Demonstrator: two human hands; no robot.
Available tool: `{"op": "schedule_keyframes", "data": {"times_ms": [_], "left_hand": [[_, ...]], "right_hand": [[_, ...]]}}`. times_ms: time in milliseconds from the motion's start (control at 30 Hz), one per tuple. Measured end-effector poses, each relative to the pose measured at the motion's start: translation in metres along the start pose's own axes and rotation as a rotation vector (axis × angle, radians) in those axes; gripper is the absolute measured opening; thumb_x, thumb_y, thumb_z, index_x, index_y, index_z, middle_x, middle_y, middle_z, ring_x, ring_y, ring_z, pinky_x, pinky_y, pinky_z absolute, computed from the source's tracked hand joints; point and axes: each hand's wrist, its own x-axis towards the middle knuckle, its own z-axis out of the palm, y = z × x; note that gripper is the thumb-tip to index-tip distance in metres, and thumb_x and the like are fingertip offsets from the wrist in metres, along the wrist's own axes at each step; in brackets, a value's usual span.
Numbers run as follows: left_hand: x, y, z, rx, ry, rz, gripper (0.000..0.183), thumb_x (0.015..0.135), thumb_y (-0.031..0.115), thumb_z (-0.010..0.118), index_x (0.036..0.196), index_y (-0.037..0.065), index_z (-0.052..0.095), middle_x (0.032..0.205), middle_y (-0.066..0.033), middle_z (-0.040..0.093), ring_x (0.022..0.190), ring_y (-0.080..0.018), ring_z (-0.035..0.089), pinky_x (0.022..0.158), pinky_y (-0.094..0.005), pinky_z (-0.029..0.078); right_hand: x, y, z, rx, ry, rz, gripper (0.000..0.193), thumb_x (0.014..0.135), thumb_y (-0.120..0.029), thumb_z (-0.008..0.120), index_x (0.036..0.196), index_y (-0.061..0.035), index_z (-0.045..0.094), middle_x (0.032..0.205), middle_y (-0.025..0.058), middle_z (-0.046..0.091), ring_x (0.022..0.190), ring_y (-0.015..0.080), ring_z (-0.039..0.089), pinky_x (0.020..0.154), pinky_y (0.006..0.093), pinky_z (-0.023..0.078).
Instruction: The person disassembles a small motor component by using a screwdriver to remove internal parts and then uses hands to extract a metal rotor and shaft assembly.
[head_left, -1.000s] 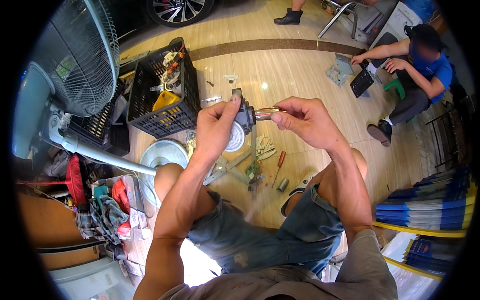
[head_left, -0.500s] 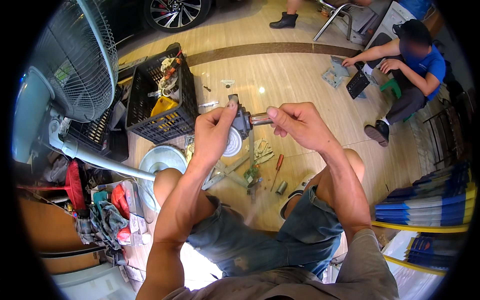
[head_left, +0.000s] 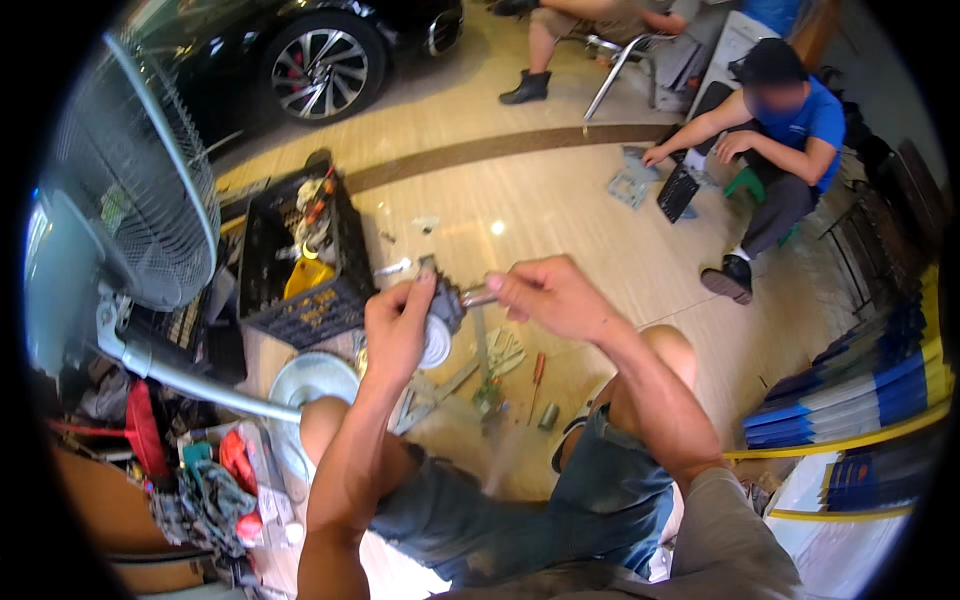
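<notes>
In front of my knees, my left hand is closed around a dark grey mechanical part, thumb along its upper side. A pale round disc shows just below it. My right hand pinches a short shiny metal shaft between thumb and fingers. The shaft's other end meets the grey part; whether it is fixed there I cannot tell. Below, on the floor, lie a screwdriver with a red handle, a small metal cylinder, a greenish piece and several metal strips.
A black plastic crate holding tools stands to the left, behind a light blue basin. A standing fan fills the far left. At right, a person in a blue shirt sits handling flat panels. A car wheel is beyond.
My view has tilted up and shifted right, so more of the car and a second seated person shows. Both hands keep their grip on the grey part and the shaft.
</notes>
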Motion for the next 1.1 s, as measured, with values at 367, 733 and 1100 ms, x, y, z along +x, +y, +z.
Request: {"op": "schedule_keyframes", "data": {"times_ms": [367,733,1100], "left_hand": [[-0.001,0.007,0.005,-0.137,-0.035,-0.064,0.039,0.101,0.029,0.057,0.079,-0.002,0.069,0.066,-0.0002,0.063,0.057,-0.0047,0.052,0.052,-0.0232,0.040],[0.002,-0.010,0.005,-0.147,-0.044,-0.085,0.044,0.102,0.033,0.054,0.079,-0.001,0.071,0.066,0.0006,0.062,0.056,-0.0042,0.049,0.052,-0.0233,0.038],[0.000,-0.021,0.017,-0.149,-0.103,-0.172,0.044,0.101,0.034,0.055,0.080,-0.001,0.071,0.071,-0.0022,0.065,0.059,-0.0071,0.054,0.055,-0.0247,0.042]], "right_hand": [[-0.001,-0.001,-0.001,0.016,-0.033,-0.010,0.052,0.098,-0.046,0.058,0.078,0.0013,0.066,0.061,0.0045,0.060,0.060,0.0090,0.058,0.054,0.0282,0.045],[0.002,0.006,0.005,0.062,0.008,-0.027,0.059,0.097,-0.050,0.057,0.071,0.0023,0.062,0.059,0.0074,0.059,0.059,0.0122,0.062,0.053,0.0305,0.046],[0.000,0.003,-0.003,0.026,0.007,0.062,0.051,0.096,-0.045,0.061,0.078,0.0025,0.066,0.065,0.0039,0.061,0.064,0.0107,0.062,0.057,0.0279,0.047]]}}
